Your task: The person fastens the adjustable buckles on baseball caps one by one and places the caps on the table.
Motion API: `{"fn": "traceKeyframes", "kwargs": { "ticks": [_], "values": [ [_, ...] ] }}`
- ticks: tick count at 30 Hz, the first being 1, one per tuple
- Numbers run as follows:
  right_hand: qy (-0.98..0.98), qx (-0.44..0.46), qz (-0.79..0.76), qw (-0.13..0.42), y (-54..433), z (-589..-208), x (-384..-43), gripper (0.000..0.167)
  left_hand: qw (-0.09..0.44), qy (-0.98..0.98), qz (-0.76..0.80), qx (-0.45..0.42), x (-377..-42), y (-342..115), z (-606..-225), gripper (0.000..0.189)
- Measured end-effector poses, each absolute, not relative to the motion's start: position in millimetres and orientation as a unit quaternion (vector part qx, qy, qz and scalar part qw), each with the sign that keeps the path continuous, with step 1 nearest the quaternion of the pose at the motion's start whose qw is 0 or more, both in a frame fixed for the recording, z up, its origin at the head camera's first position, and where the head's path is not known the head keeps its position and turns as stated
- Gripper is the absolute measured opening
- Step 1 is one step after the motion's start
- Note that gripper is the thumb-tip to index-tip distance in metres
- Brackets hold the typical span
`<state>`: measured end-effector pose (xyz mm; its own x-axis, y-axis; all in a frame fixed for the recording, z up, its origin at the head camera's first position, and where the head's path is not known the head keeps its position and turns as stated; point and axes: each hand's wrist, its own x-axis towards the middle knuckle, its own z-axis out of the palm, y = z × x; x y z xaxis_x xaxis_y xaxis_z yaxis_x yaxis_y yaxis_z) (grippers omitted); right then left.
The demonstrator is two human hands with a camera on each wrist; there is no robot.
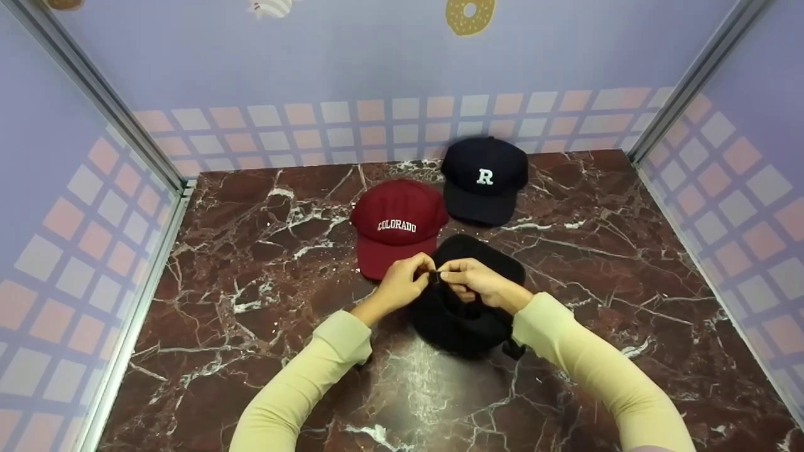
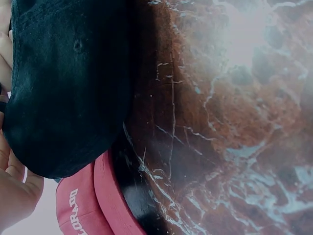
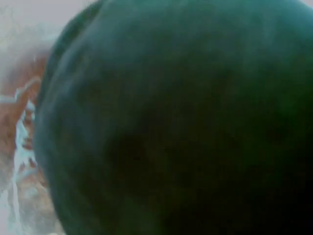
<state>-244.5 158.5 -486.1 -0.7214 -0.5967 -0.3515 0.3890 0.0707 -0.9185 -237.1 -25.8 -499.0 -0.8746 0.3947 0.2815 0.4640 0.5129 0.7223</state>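
Note:
A black cap (image 1: 461,333) is held between both hands, its inside facing up toward the head camera. My left hand (image 1: 400,284) pinches one side of the cap's dark strap (image 1: 436,277), and the fingertips of my right hand (image 1: 482,282) pinch it from the other side. The two hands almost meet there. In the left wrist view, the cap's dark crown (image 2: 73,88) covers the upper left, with left-hand fingers (image 2: 17,171) along its edge. Blurred black fabric (image 3: 186,117) fills most of the right wrist view, hiding the right hand.
A red cap (image 1: 400,207) lettered COLORADO lies just beyond my left hand. Behind the black cap sits a navy cap (image 1: 487,157) with a white R, near the back wall (image 1: 352,56). The dark red marbled tabletop (image 1: 251,238) has patterned panels on three sides.

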Motion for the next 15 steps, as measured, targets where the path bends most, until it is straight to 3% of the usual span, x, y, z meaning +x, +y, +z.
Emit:
{"fn": "traceKeyframes", "kwargs": {
  "ticks": [6, 13, 15],
  "values": [
    [0.675, -0.106, -0.641, 0.351, 157.9, -480.2, -245.5, 0.014, 0.029, -0.867, -0.429, -0.252, -238.2, -29.3, -498.1, 0.018],
    [0.693, -0.079, -0.607, 0.380, 169.1, -469.9, -252.0, 0.036, 0.003, -0.846, -0.477, -0.239, -239.0, -38.3, -493.1, 0.023],
    [0.699, -0.070, -0.593, 0.393, 172.5, -466.0, -253.9, 0.033, 0.009, -0.836, -0.499, -0.229, -239.0, -40.8, -491.0, 0.021]
  ]
}}
